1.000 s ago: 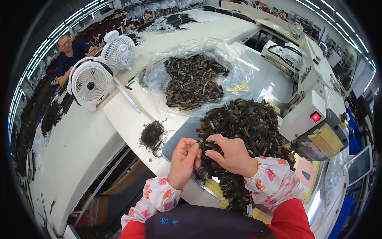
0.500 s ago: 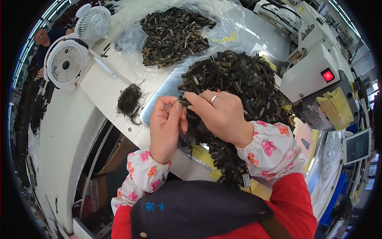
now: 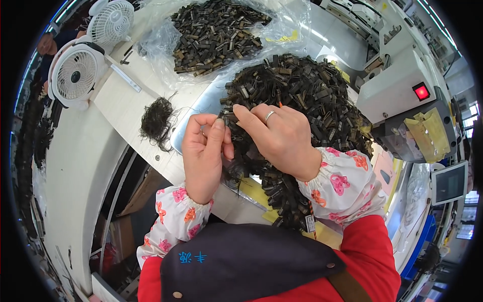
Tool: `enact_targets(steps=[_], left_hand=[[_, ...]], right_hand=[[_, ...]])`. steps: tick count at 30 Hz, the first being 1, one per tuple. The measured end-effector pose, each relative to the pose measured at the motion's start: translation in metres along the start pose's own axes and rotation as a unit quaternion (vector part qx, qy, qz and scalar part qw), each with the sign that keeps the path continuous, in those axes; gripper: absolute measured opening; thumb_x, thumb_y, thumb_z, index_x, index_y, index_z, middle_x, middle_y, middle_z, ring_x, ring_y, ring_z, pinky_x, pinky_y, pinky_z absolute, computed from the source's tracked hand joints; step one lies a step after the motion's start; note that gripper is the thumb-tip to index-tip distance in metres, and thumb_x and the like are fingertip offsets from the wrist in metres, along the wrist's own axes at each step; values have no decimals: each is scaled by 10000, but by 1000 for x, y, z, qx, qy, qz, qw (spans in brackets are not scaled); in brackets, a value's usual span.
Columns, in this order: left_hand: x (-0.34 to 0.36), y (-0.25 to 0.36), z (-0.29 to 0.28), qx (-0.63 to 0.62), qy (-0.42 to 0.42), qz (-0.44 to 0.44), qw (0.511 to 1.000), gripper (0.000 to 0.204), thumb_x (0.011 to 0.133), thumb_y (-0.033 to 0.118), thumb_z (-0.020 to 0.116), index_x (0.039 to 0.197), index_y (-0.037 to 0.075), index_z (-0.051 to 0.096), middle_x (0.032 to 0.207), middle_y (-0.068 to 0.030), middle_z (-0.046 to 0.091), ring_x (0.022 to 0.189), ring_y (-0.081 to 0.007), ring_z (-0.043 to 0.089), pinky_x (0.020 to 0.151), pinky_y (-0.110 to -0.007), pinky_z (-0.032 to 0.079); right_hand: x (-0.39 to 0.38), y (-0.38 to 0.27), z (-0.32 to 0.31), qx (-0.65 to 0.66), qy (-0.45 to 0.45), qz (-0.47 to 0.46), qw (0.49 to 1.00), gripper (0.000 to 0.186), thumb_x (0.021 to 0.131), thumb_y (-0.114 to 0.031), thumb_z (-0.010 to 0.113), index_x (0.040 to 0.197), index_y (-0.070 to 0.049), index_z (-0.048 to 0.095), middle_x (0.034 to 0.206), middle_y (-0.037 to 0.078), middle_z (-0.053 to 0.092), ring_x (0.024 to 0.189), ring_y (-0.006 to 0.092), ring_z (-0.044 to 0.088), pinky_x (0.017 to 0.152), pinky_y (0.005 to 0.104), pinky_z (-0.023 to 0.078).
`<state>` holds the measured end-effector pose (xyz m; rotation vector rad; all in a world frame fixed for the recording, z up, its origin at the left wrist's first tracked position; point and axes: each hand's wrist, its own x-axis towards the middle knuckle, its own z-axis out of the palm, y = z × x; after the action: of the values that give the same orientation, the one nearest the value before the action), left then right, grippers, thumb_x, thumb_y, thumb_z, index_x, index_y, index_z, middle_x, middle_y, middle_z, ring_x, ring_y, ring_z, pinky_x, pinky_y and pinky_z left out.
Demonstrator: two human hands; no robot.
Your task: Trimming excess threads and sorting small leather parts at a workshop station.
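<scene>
Between my hands is a small dark strip-like piece (image 3: 228, 117), too small and partly covered to name more exactly. The thumb and fingertips of my left hand (image 3: 204, 153) are pinched on its left end. My right hand (image 3: 279, 133), with a ring on one finger, is curled with its fingertips at the other end of the piece. Just beyond and beneath both hands lies a large heap of similar dark pieces (image 3: 312, 93), spilling down toward my apron. To the left, a loose tangle of black threads (image 3: 157, 121) rests on the table.
A second heap of dark pieces (image 3: 216, 38) lies on clear plastic film (image 3: 161, 48) at the back. Two white fans (image 3: 75, 78) stand at the left, near another person. A machine with a lit red switch (image 3: 421, 91) and a small screen (image 3: 450, 184) are at the right.
The view has shifted slightly. My fingertips are a little farther apart, and more of the dark piece shows between them. Both hands keep their pinch.
</scene>
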<state>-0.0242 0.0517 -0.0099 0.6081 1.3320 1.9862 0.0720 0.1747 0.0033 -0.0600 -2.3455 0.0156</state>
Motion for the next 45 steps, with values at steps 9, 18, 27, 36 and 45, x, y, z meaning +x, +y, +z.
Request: enact_targets(steps=[9,18,27,36,45], left_hand=[[-1,-1,0,-22,-11,-15,1000,72,940,120,462,946,49,449,698,-15,507,507,-52,450,444,-175,357],[1,12,-16,-161,-99,-197,962,70,935,142,477,945,76,456,709,-9,495,496,-66,415,458,-187,331],[-3,13,-9,35,-140,-176,974,201,942,158,471,1080,21,521,706,7,502,502,-51,419,452,-180,336],[6,9,-10,-8,-42,-108,993,212,948,153,457,1056,-4,549,670,14,490,483,-35,401,448,-166,331],[0,6,-6,-8,-38,-102,994,200,940,141,475,1052,-7,548,680,7,510,479,-34,405,437,-167,326]], right_hand=[[1,2,4,19,-1,1,1000,341,640,-62,607,980,-47,617,673,14,537,529,147,552,444,273,410],[6,5,-2,359,-44,162,918,227,751,-48,671,970,-28,613,760,73,605,647,145,583,549,246,457],[4,12,1,357,-95,191,909,164,776,-125,677,856,-9,594,744,59,605,544,143,556,524,224,422],[4,5,3,94,-39,65,993,333,685,-166,717,958,-45,569,689,46,544,543,210,552,464,302,417],[0,4,4,57,-28,24,998,257,679,-139,706,891,-47,594,649,30,533,520,187,548,441,304,406]])
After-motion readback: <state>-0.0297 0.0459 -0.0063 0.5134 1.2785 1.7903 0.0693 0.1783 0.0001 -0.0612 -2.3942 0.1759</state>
